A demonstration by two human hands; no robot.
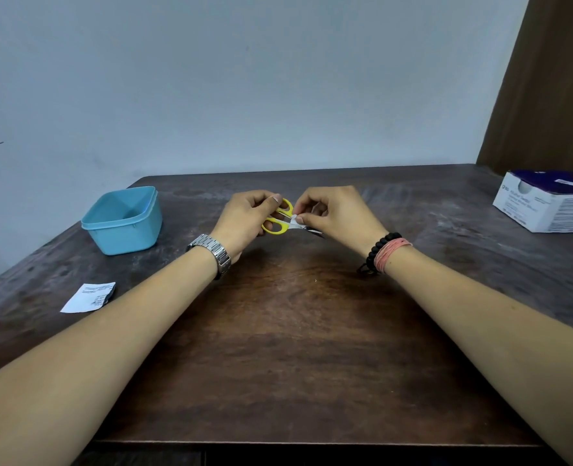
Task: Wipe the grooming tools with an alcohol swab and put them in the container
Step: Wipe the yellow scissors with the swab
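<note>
Small scissors with yellow handles [278, 227] are held just above the middle of the dark wooden table [295, 348]. My left hand [246, 218] grips the handles, thumb on the upper loop. My right hand [335, 215] pinches a white alcohol swab [296, 220] around the blades close to the pivot; the dark blade tip pokes out below the fingers. The light blue plastic container [123, 220] stands open at the left, about a hand's width from my left hand, and looks empty.
A torn white swab wrapper [88, 297] lies near the table's left edge. A white and purple box of swabs [547, 201] sits at the far right. A pale wall runs behind the table, with a brown curtain at the right.
</note>
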